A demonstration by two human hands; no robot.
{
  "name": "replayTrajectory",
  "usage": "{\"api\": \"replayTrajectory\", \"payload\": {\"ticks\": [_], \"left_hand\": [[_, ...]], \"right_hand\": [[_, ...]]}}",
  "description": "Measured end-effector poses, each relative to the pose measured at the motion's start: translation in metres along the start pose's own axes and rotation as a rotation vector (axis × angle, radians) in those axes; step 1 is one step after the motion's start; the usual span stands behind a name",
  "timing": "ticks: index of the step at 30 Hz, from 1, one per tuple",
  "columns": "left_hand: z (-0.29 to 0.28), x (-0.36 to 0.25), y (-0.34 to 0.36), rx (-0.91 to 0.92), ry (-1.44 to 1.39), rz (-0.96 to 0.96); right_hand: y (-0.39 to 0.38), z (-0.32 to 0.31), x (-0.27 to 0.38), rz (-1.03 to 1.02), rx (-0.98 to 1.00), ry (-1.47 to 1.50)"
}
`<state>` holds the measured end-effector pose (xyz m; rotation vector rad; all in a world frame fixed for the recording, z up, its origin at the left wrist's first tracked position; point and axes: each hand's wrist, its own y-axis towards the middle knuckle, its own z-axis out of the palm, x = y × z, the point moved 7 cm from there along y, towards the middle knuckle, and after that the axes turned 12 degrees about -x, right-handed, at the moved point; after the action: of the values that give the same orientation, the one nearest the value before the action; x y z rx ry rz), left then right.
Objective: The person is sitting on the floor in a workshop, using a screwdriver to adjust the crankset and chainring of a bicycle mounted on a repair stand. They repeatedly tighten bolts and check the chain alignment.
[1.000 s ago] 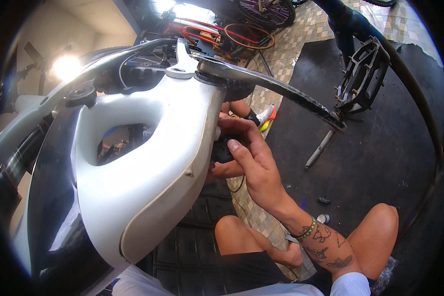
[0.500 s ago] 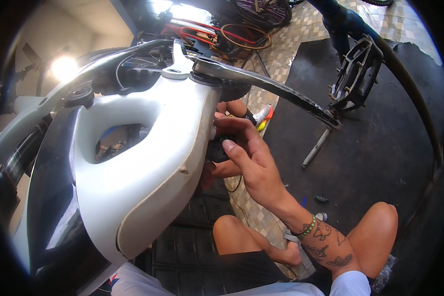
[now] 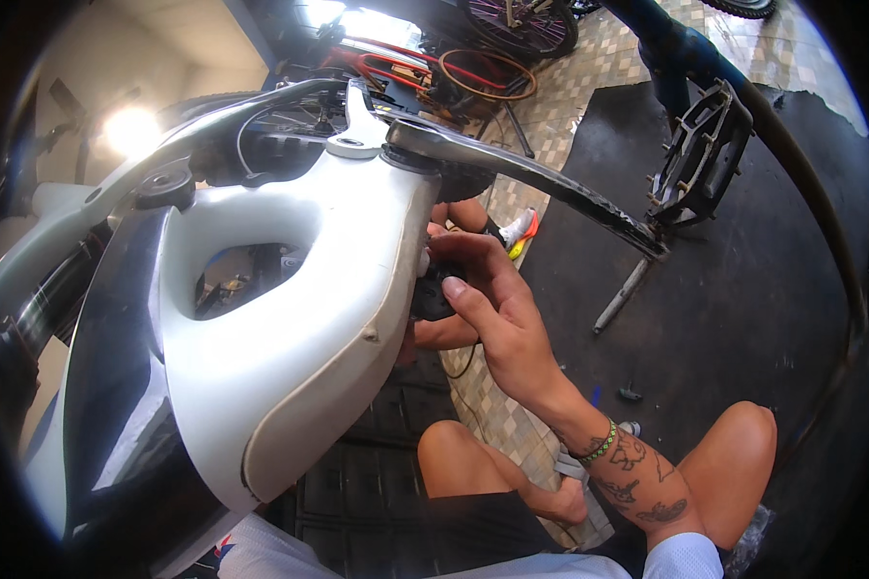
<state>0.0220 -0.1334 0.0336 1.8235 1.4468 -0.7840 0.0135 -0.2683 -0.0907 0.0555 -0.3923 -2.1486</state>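
Note:
A glossy white bicycle frame (image 3: 290,357) with a black section fills the left and middle. At its right side, my right hand (image 3: 512,323) is bent round a small black part (image 3: 436,294), its thumb pressed on the part's edge. Only a bit of my left hand (image 3: 444,333) shows, below that part and partly behind the frame. Its visible finger is curled, and what it holds is hidden. Above my hands a crank arm (image 3: 541,179) runs out to a spiked black pedal (image 3: 702,154).
A black mat (image 3: 686,309) covers the floor at right, with a small dark tool (image 3: 630,394) lying on it. A dark tube (image 3: 816,183) arches over the mat. Behind are a red bicycle frame (image 3: 386,72), a wheel (image 3: 521,24) and another person's shoe (image 3: 521,230).
The frame and crank appear slightly farther right in the picture. My right hand stays at the black part with nearly the same grip; my left fingers have shifted slightly beneath it.

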Motion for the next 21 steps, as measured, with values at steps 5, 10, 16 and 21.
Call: {"api": "replayTrajectory", "payload": {"ticks": [5, 10, 16, 21], "left_hand": [[-0.0002, 0.0030, 0.0000, 0.001, -0.021, -0.001], [-0.0024, 0.0076, 0.0001, -0.006, -0.040, -0.005], [-0.0009, 0.0066, -0.0001, -0.008, -0.050, -0.007], [-0.0025, 0.0093, -0.0002, -0.015, -0.060, -0.011]], "right_hand": [[0.0012, -0.0020, -0.0018, -0.039, 0.036, -0.046], [-0.0010, 0.0004, -0.0023, -0.013, 0.028, -0.005], [-0.0001, 0.0012, 0.0037, -0.003, 0.018, 0.018], [0.0010, 0.0016, 0.0027, 0.034, 0.006, 0.006]]}}
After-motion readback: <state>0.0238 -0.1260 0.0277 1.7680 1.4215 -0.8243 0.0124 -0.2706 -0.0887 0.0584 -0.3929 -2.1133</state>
